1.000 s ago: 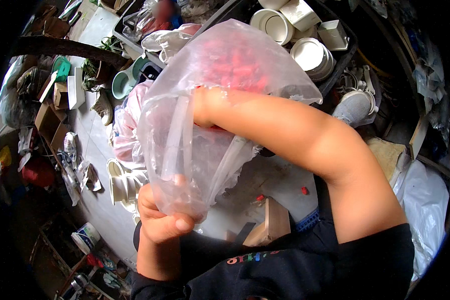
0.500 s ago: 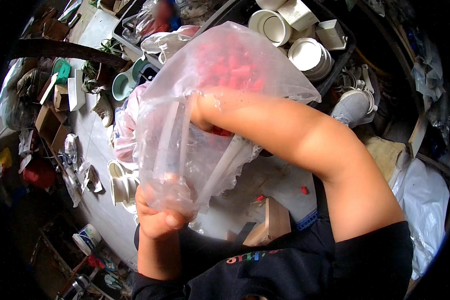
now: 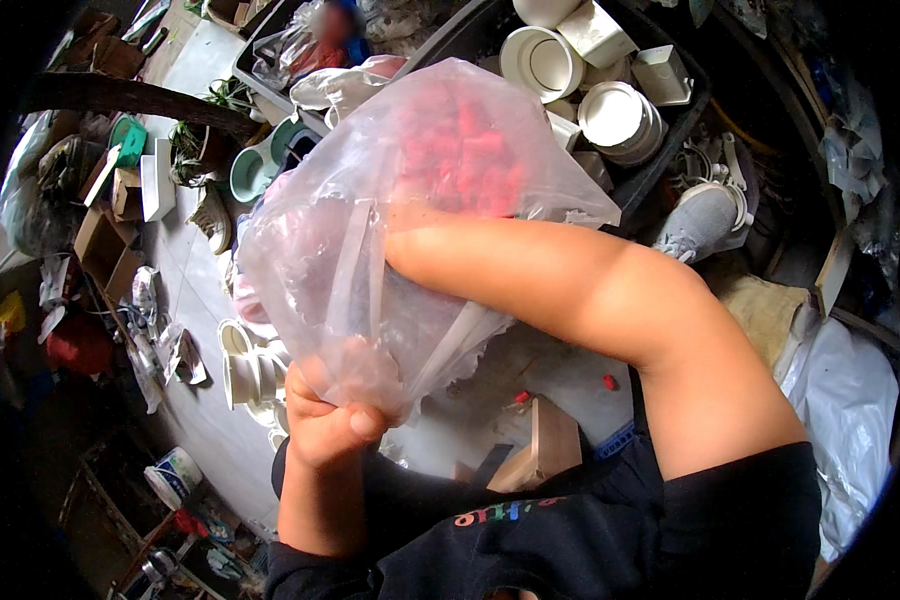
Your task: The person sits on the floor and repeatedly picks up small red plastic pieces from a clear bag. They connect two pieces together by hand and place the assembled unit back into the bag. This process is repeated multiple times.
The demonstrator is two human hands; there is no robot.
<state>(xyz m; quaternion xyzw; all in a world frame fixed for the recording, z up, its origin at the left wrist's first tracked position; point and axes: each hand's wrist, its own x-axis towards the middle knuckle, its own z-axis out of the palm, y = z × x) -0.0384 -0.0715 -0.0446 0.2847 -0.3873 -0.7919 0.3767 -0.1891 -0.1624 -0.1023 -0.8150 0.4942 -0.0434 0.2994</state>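
A large translucent plastic bag [image 3: 320, 240] is held up in front of me. My left hand [image 3: 335, 410] is closed on its gathered edge at the lower left, thumb pressed over the plastic. My right arm reaches across from the right into the bag's mouth. Through the cloudy film, my right hand [image 3: 407, 200] shows only faintly beside a heap of small red pieces [image 3: 460, 150]; its fingers are hidden. Two loose red pieces, one of them this small red piece [image 3: 610, 382], lie on the grey floor below the bag.
Beyond the bag, a black crate [image 3: 660, 160] holds white plastic pipe fittings [image 3: 542, 63]. More white fittings [image 3: 250, 370] stand to the left. A wooden block [image 3: 553, 440] lies close to my body. A grey shoe [image 3: 697, 218] is at the right, near a white plastic sack [image 3: 850, 400].
The bag has spread wider to the left and its top has dropped slightly. My left hand has shifted a little right, and my right forearm sits slightly lower.
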